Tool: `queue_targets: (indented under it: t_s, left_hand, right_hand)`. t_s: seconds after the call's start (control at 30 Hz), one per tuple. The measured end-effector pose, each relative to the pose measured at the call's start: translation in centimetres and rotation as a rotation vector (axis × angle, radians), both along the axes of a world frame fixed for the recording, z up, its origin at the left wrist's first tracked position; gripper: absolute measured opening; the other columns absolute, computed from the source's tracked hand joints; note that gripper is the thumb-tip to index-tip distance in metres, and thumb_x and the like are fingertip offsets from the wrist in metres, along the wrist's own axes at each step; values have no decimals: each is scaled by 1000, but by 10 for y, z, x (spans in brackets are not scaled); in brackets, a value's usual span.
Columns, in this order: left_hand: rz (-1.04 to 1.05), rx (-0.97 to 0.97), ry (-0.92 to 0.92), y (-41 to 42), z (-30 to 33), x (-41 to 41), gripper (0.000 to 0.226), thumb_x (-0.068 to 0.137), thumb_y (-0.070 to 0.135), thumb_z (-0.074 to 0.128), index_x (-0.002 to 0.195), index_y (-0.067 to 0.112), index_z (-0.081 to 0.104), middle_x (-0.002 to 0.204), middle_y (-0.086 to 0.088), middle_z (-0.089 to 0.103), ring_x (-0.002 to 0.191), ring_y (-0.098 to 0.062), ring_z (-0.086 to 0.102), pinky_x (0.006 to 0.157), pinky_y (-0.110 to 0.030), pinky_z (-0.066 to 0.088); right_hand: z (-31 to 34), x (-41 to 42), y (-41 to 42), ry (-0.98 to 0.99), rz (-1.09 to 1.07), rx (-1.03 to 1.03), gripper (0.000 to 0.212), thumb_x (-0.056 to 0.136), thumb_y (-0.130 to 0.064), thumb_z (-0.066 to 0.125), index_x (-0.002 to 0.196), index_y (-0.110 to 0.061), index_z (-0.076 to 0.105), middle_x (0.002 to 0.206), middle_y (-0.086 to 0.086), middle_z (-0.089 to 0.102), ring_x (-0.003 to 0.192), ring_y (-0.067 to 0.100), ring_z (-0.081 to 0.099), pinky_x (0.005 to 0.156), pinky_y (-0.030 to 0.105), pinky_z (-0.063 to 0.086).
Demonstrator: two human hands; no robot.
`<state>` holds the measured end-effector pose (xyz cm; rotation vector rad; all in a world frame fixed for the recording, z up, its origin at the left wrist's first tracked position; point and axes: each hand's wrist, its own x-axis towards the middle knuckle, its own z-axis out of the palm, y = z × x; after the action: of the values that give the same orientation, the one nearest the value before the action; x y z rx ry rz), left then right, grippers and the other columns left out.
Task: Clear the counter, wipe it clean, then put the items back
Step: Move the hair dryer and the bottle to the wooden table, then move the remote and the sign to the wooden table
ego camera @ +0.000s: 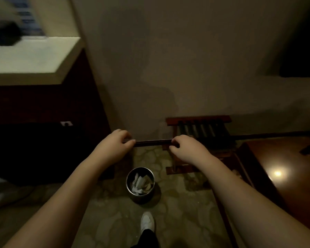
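- My left hand (115,144) and my right hand (187,149) are both stretched out in front of me, level with each other, in a dim room
- Between them runs a thin dark strip (152,142), held level; I cannot tell what it is made of
- My left fingers are curled and pinch the strip's left end between thumb and fingertips
- My right fingers are curled over the strip's right end, clamped on it from above
- Directly below the strip, on the patterned stone floor (177,208), stands a round metal waste bin (140,184) with crumpled white and tan paper inside
- The counter (32,54) lies up at my left, well apart from both hands: a pale top over a dark wood cabinet (48,104)
- Something dark and blurred (4,34) sits at the counter's far left; I cannot make out what it is
- A folding wooden luggage rack (201,129) with dark straps stands against the plain wall (186,59), just behind my right hand
- A polished wooden tabletop (290,169) is at my right, with a bright spot of reflected light on it
- My white shoe (147,221) shows at the bottom, near the bin
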<state>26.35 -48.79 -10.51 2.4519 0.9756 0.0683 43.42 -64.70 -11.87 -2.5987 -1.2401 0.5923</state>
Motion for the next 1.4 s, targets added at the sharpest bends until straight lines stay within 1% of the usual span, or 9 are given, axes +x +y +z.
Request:
queue_targets:
  t_s: [0.23, 0.33, 0.47, 0.57, 0.93, 1.07, 1.2, 1.3, 1.4]
  left_hand:
    - [377, -104, -276, 38, 30, -108, 29, 97, 33, 52, 122, 20, 58, 116, 2, 58, 97, -12, 57, 76, -26, 47]
    - [449, -126, -376, 71, 38, -149, 27, 97, 33, 52, 120, 21, 60, 109, 4, 60, 88, -11, 57, 66, -26, 45]
    - [509, -199, -482, 132, 48, -197, 14, 97, 33, 52, 108, 30, 61, 98, 10, 62, 86, -9, 61, 71, -29, 50]
    - [549, -205, -514, 184, 59, -227, 8, 96, 34, 54, 97, 37, 60, 93, 9, 64, 82, -11, 63, 66, -27, 49]
    - [615, -102, -568, 343, 85, -289, 8, 94, 32, 56, 93, 33, 64, 92, 10, 66, 86, -6, 60, 65, -23, 41]
    - [615, -100, -586, 382, 92, -290, 7, 93, 31, 58, 92, 30, 65, 89, 2, 68, 85, -14, 63, 71, -30, 47]
    - [631, -112, -613, 419, 100, -281, 8, 92, 29, 59, 91, 26, 66, 90, -4, 67, 77, -17, 60, 63, -27, 43]
    - [627, -98, -580, 450, 107, -270, 10, 92, 31, 58, 94, 25, 66, 90, 1, 65, 75, -13, 58, 62, -28, 43]
    - [603, -51, -532, 486, 114, -257, 11, 93, 30, 56, 100, 24, 63, 94, 9, 62, 83, -7, 57, 61, -25, 43]
  right_hand:
    - [22, -71, 93, 117, 161, 162, 44, 96, -42, 48, 134, -21, 51, 132, -3, 53, 114, 14, 54, 90, 28, 47]
    - [31, -98, 136, 149, 198, 221, 41, 96, -41, 48, 133, -23, 52, 131, -5, 54, 114, 11, 53, 87, 25, 44]
    - [39, -128, 201, 165, 238, 281, 39, 96, -42, 48, 131, -24, 53, 128, -7, 55, 106, 7, 52, 80, 21, 40]
    - [47, -150, 254, 201, 242, 313, 38, 96, -42, 49, 130, -26, 54, 127, -9, 55, 102, 4, 50, 79, 20, 40]
    - [85, -197, 406, 168, 192, 562, 23, 94, -35, 53, 114, -29, 62, 111, -13, 60, 96, 6, 56, 81, 26, 45]
    - [101, -190, 446, 155, 206, 595, 24, 94, -32, 53, 113, -24, 64, 109, -9, 64, 98, 7, 57, 81, 25, 44]
    - [120, -175, 492, 121, 239, 600, 24, 94, -28, 54, 114, -19, 64, 105, -7, 63, 88, 4, 57, 74, 15, 43]
    - [135, -157, 529, 119, 277, 549, 28, 96, -29, 52, 120, -18, 60, 109, -6, 60, 99, 10, 54, 84, 25, 44]
    - [141, -132, 578, 94, 246, 549, 29, 95, -28, 53, 120, -16, 60, 113, 0, 62, 98, 12, 52, 83, 26, 40]
